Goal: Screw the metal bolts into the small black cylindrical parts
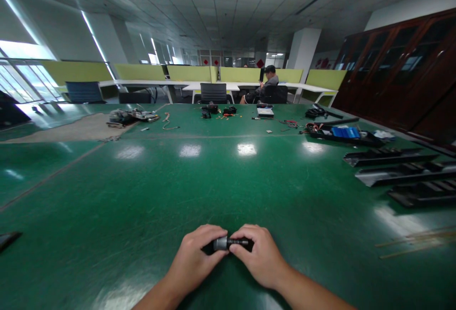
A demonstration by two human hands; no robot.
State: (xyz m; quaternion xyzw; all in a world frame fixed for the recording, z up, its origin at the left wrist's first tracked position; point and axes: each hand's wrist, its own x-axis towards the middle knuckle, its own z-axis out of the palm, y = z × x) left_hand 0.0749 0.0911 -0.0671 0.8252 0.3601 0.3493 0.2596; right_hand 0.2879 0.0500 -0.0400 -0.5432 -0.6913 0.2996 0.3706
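Note:
A small cylindrical object lies sideways between my hands, low over the green table [199,181] near its front edge. Its left part is a grey metallic cylinder [220,243], and its right part is a thinner, black ribbed shaft [239,242]. My left hand [197,253] is closed round the grey cylinder, thumb below and fingers above. The black shaft is pinched by my right hand [261,255] in the same way. Both parts meet in line between my fingertips; whether they are joined cannot be made out. The outer ends are partly hidden by my hands.
Long black trays [406,174] and thin sticks [416,242] lie at the right. A black case with blue items [345,132], tools [210,109] and a white box [265,112] stand farther back. A dark object [9,239] is at the left edge. A person [269,84] sits beyond the table.

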